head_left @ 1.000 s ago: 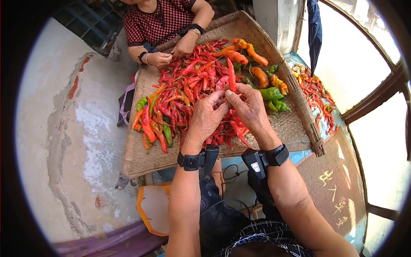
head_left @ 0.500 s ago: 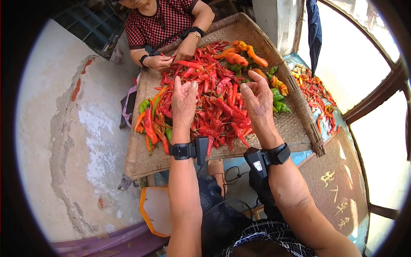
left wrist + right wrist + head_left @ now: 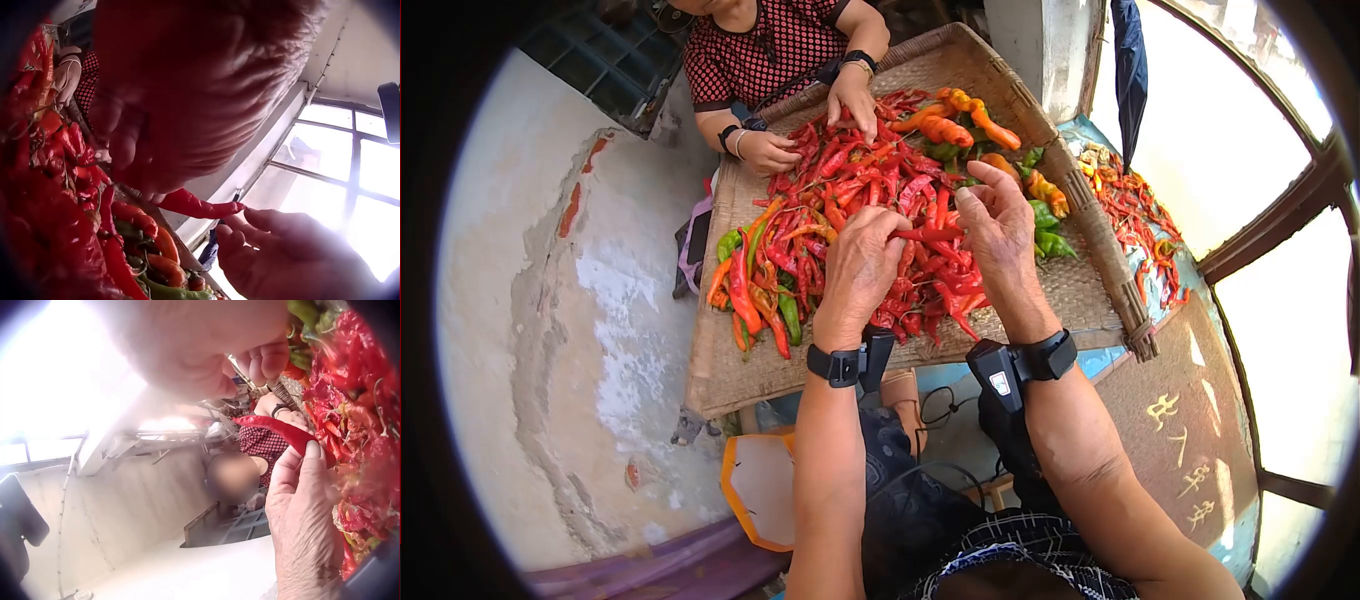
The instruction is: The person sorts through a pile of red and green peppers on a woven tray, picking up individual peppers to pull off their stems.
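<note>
My left hand (image 3: 862,268) pinches a long red chili pepper (image 3: 932,234) by one end, over the heap of red chili peppers (image 3: 878,178). In the right wrist view the held chili pepper (image 3: 275,425) lies between that thumb and the fingers, its narrow end sticking out. Facing it, my right hand (image 3: 1002,245) has its thumb and forefinger spread apart. Those fingertips come right up by the narrow end in the left wrist view. Under both hands spreads a woven tray (image 3: 730,385) holding the heap.
Across the tray another person's hands (image 3: 855,100) reach into the heap. Orange peppers (image 3: 945,131) and green peppers (image 3: 1048,243) lie along the tray's right side. More red peppers (image 3: 1145,215) are spread beyond the tray's right rim. A wall (image 3: 630,300) stands left.
The pepper held upright a second ago is gone from my hands, which moved apart; now they are closer again, with a red chili pepper in the left. The other person's hands have separated.
</note>
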A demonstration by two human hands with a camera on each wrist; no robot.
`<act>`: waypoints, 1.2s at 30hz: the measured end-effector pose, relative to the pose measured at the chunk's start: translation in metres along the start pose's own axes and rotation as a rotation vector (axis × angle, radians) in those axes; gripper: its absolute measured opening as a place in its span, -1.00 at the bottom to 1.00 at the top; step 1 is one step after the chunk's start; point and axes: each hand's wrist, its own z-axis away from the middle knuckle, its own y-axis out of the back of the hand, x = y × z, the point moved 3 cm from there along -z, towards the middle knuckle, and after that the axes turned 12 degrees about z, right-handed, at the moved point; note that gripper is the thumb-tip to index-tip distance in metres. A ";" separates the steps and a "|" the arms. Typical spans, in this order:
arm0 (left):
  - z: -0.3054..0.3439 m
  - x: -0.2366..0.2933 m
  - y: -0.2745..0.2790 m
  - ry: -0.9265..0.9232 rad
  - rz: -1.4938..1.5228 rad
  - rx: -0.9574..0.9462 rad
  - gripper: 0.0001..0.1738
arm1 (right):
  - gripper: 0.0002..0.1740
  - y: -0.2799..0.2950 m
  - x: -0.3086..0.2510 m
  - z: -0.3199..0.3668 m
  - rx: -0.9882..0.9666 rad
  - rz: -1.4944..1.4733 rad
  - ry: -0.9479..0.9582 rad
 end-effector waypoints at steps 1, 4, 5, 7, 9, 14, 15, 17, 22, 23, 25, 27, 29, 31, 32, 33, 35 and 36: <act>0.001 0.003 0.007 -0.002 -0.001 -0.004 -0.83 | -0.62 -0.001 0.000 0.001 0.001 -0.024 0.007; 0.009 -0.004 0.022 0.318 0.281 0.001 -0.82 | -0.63 0.000 -0.005 0.003 -0.015 -0.051 -0.001; 0.015 -0.007 0.028 0.330 0.281 -0.006 -0.82 | -0.64 0.001 -0.006 0.008 -0.037 -0.050 -0.026; 0.021 -0.021 0.032 0.529 0.190 -0.258 -0.79 | -0.64 0.001 -0.008 0.009 -0.044 -0.036 -0.027; 0.020 -0.037 0.027 0.557 0.276 -0.283 -0.68 | -0.64 0.000 -0.008 0.009 -0.054 -0.019 -0.027; 0.010 -0.044 0.037 0.346 0.488 0.466 -0.48 | -0.64 -0.005 -0.012 0.012 -0.105 -0.032 -0.029; 0.013 -0.040 0.035 0.422 0.406 0.330 -0.52 | -0.64 -0.005 -0.013 0.013 -0.110 -0.029 -0.028; 0.015 -0.032 0.019 0.476 0.126 0.032 -0.50 | -0.64 -0.005 -0.016 0.007 -0.098 -0.056 -0.001; 0.024 -0.018 -0.009 0.402 0.111 -0.123 -0.50 | -0.65 -0.006 -0.016 0.007 -0.119 -0.025 0.007; 0.025 -0.021 -0.007 0.441 0.186 -0.114 -0.50 | -0.65 -0.007 -0.016 0.008 -0.121 -0.037 0.001; 0.022 -0.014 0.008 0.448 0.323 -0.105 -0.49 | -0.66 -0.005 -0.015 0.007 -0.114 -0.052 -0.004; 0.023 -0.019 0.020 0.447 0.618 -0.098 -0.48 | -0.66 -0.004 -0.013 0.006 -0.105 -0.049 0.000; 0.022 -0.005 0.038 0.507 0.741 -0.138 -0.48 | -0.66 -0.005 -0.012 0.004 -0.104 -0.044 0.010; 0.022 -0.007 0.046 0.498 0.880 -0.120 -0.48 | -0.67 -0.006 -0.012 0.005 -0.108 -0.039 0.017; 0.020 -0.019 0.046 0.437 0.948 0.017 -0.46 | -0.65 -0.007 -0.012 0.006 -0.123 -0.027 0.023; 0.014 -0.023 0.041 0.438 0.948 0.014 -0.46 | -0.62 -0.007 -0.012 0.006 -0.138 -0.013 0.029; 0.007 -0.035 0.044 0.378 1.019 0.685 -0.43 | -0.62 -0.007 -0.012 0.007 -0.136 0.012 0.035; 0.008 -0.047 0.040 0.449 0.959 0.675 -0.44 | -0.62 -0.007 -0.012 0.006 -0.137 0.037 0.045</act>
